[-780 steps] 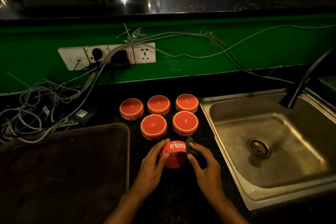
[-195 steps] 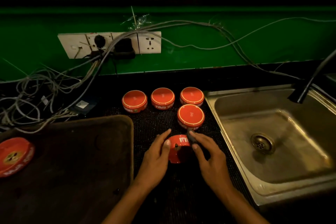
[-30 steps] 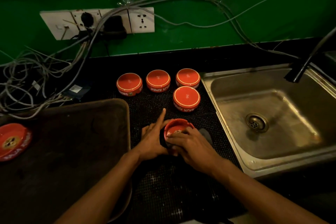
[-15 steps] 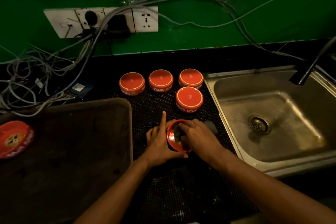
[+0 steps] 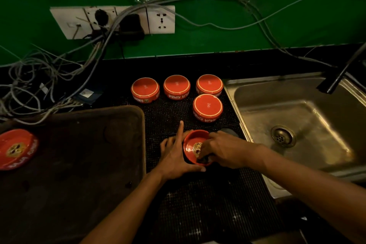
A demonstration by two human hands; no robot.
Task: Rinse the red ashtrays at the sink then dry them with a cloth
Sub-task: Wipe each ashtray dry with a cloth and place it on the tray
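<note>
Dim light, green wall, white sockets, tangled cables, seemingly black counter

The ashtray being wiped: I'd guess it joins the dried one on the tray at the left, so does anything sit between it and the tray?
Nothing visible does. Only the left hand gripping the ashtray lies on that side; the tray edge is just beyond, its near surface bare.

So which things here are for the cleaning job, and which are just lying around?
For the job:
- ashtray being wiped
- dark cloth
- four upside-down ashtrays
- ashtray on the tray
- sink

Just lying about:
- cables
- wall sockets
</note>
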